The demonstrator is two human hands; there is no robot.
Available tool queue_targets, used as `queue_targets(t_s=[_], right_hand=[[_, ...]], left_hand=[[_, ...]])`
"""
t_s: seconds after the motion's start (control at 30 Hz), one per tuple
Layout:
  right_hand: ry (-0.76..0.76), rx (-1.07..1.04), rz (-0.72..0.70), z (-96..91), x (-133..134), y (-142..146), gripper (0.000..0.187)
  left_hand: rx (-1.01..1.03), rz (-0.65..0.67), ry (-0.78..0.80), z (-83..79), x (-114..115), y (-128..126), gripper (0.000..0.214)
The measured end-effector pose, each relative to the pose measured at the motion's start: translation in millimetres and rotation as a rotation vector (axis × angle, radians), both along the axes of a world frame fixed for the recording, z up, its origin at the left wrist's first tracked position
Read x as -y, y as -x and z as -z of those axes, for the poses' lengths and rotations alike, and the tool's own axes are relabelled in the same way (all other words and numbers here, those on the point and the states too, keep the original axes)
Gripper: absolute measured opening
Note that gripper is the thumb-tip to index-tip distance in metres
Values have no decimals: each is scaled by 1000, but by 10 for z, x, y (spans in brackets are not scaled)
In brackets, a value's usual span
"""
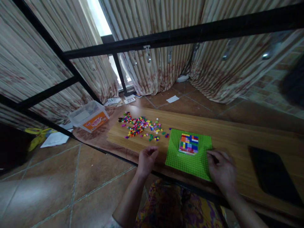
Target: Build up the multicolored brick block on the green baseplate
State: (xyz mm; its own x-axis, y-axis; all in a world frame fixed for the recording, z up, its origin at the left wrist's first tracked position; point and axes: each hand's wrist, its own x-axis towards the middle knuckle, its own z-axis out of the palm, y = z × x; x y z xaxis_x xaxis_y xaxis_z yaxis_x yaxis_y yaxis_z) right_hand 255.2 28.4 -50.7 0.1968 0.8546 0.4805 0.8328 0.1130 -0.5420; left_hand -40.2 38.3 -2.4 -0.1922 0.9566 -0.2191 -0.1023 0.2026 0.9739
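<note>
Multicoloured brick block (189, 143) built up in layers on far half of green baseplate (174, 158), top apparently filled; many loose bricks (140, 124) unplaced on wooden table (228, 129), hence amount left uncertain; block outline roughly square, no clear long axis, sides near parallel to baseplate edges; left hand (146, 161) half-curled beside baseplate, cannot tell if holding anything; right hand (222, 171) curled at right edge, cannot tell grip.

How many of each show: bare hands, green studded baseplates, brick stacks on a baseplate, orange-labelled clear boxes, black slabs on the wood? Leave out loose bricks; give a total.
Left hand and right hand: 2
Green studded baseplate: 1
Multicoloured brick stack: 1
Orange-labelled clear box: 1
Black slab: 1
Total: 6
</note>
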Motion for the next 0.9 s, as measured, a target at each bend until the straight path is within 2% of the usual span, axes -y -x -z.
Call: queue_targets(t_s=[0.13,0.27,0.4,0.63,0.77,0.9], right_hand=[[8,12,17,20,11,-23,35],[25,15,8,34,20,-39,37],[13,32,17,34,19,-49,37],[4,78,2,36,19,-75,33],[-4,88,10,35,17,-76,30],[-10,131,-19,51,16,-94,37]], left_hand=[[-85,-3,0,94,68,87,20],[-299,-56,-22,84,14,207,18],[-529,-85,-48,24,-71,292,19],[-712,-178,-28,48,-255,462,23],[-835,-168,-20,24,-412,550,29],[-1002,-129,-4,0,-559,563,26]])
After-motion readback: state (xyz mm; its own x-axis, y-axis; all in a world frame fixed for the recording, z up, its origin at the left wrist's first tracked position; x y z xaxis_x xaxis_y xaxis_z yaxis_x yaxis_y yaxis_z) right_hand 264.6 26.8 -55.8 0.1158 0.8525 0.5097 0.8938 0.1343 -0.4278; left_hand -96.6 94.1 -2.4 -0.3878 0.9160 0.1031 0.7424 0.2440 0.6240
